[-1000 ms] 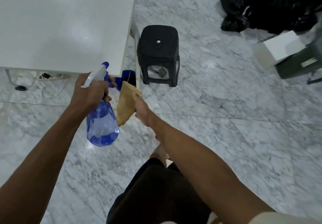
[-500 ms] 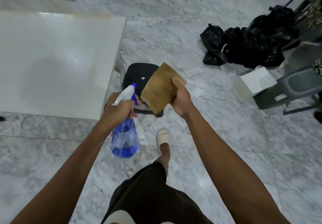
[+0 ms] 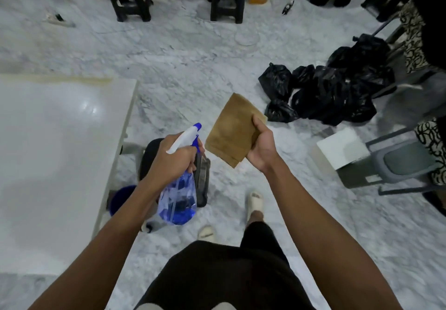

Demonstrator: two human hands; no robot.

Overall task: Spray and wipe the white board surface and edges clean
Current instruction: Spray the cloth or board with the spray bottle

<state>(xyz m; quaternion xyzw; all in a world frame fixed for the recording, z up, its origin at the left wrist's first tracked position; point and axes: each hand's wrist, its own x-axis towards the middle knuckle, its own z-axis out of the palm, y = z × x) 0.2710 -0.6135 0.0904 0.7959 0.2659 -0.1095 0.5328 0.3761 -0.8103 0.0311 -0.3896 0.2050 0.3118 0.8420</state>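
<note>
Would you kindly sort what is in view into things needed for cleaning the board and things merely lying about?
For the job:
glossy white board
blue translucent spray bottle, gripped by the left hand
folded brown cloth, held by the right hand

Lying about:
black plastic stool
heap of black plastic bags
white box
grey plastic chair

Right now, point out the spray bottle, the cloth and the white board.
spray bottle [image 3: 178, 203]: head view, on its clear blue body.
cloth [image 3: 231, 131]: head view, middle of the brown fabric.
white board [image 3: 53, 155]: head view, bare glossy top surface.
</note>
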